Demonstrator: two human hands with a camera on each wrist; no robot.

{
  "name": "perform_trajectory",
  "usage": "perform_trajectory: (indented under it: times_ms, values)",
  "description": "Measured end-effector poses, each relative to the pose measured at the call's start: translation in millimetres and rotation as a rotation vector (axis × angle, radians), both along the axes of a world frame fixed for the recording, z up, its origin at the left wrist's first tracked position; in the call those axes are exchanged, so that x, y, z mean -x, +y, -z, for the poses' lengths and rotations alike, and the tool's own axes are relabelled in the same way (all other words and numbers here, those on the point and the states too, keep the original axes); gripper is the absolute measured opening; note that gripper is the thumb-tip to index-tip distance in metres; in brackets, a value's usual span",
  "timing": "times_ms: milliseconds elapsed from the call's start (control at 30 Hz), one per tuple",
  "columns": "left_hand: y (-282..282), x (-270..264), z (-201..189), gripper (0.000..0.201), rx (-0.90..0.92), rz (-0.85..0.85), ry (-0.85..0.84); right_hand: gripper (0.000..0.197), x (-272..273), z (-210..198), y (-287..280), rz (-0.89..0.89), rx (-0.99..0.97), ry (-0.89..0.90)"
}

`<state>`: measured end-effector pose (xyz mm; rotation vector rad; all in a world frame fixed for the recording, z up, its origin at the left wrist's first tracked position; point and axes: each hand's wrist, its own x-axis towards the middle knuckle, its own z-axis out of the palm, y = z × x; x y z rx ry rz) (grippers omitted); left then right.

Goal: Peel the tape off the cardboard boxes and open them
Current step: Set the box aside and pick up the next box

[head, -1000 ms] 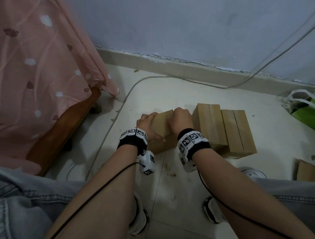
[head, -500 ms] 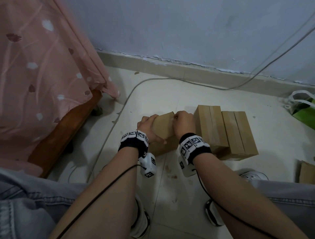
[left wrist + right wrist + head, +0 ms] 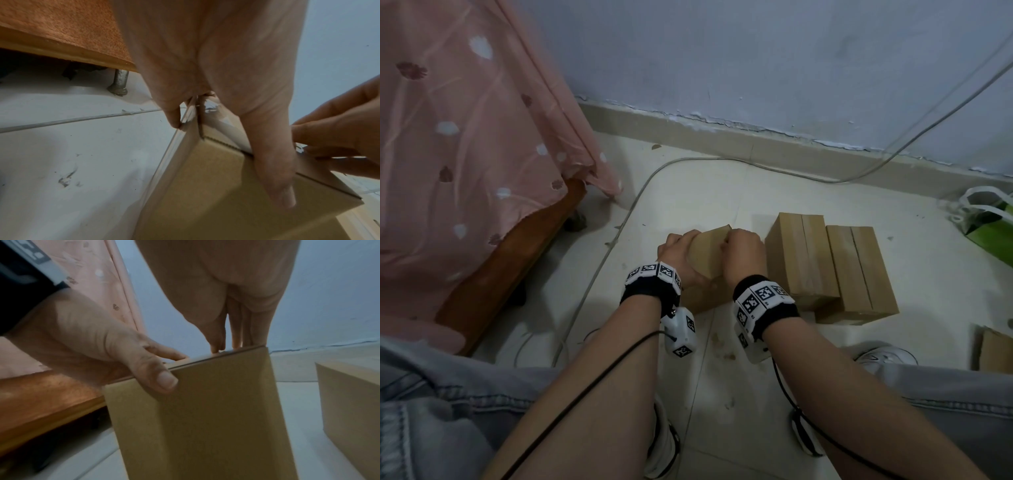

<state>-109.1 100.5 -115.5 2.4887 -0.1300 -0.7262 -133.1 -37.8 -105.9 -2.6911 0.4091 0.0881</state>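
Box (image 3: 707, 253) tilted on the floor (image 3: 688, 192) beside two closed boxes (image 3: 828, 263), left hand (image 3: 678, 253) gripping its side, right hand (image 3: 744, 251) fingertips pinching at its top edge.

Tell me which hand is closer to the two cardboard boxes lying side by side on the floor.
Right. The right hand grips the tilted box beside the two boxes; the left hand holds that box's far side, away from them.

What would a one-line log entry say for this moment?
left hand holds tilted box | right hand picks at tape | two boxes beside, sealed
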Motion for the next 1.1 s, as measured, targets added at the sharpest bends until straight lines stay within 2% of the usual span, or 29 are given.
perform_trajectory:
  times_ms: [100, 200, 333, 400, 500, 533, 633, 733, 800, 867, 1000, 1100]
  values:
    - [-0.7, -0.3, 0.4, 0.111, 0.003, 0.000, 0.005, 0.012, -4.4, -1.5, 4.5, 0.026, 0.001, 0.041]
    - [0.1, -0.2, 1.0, 0.110, -0.001, -0.002, -0.002, 0.024, -9.2, 2.7, 7.2, 0.002, 0.021, 0.055]
    - [1.7, 0.5, 1.6, 0.113, 0.013, -0.003, 0.000, 0.021, -11.4, 8.9, -5.3, 0.056, -0.042, 0.073]
    - [1.8, 0.4, 2.1, 0.115, 0.011, -0.004, 0.000, 0.010, -12.9, 8.8, -19.7, 0.172, -0.192, 0.049]
    - [1.3, -0.5, 1.8, 0.115, 0.015, 0.000, 0.003, 0.031, -16.4, 9.8, -38.5, 0.343, -0.454, 0.015]
    - [1.3, -0.7, 1.3, 0.114, 0.019, -0.003, 0.003, 0.031, -17.1, 9.3, -42.1, 0.407, -0.578, 0.006]
    - [2.0, -0.6, 2.1, 0.113, 0.034, -0.018, -0.004, 0.018, -13.2, 6.4, -43.7, 0.581, -1.011, -0.042]
    - [4.4, 0.7, 3.8, 0.112, 0.050, -0.023, -0.008, 0.017, -3.7, 0.6, -46.0, 0.642, -1.228, -0.091]
    - [6.6, 1.4, 2.7, 0.111, 0.052, -0.012, -0.011, 0.017, -0.6, -0.2, -47.5, 0.638, -1.261, -0.108]
    - [4.7, 0.3, -1.5, 0.110, 0.022, 0.014, -0.032, 0.018, -2.2, -3.9, -49.0, 0.634, -1.209, -0.098]
    - [-6.8, -3.2, -13.3, 0.113, -0.133, 0.086, -0.156, 0.010, -17.0, -28.0, -54.6, 0.571, -1.110, -0.119]
    - [-14.7, -2.3, -15.8, 0.127, -0.111, 0.118, -0.219, 0.039, -23.4, -42.8, -55.1, 0.478, -1.095, -0.119]
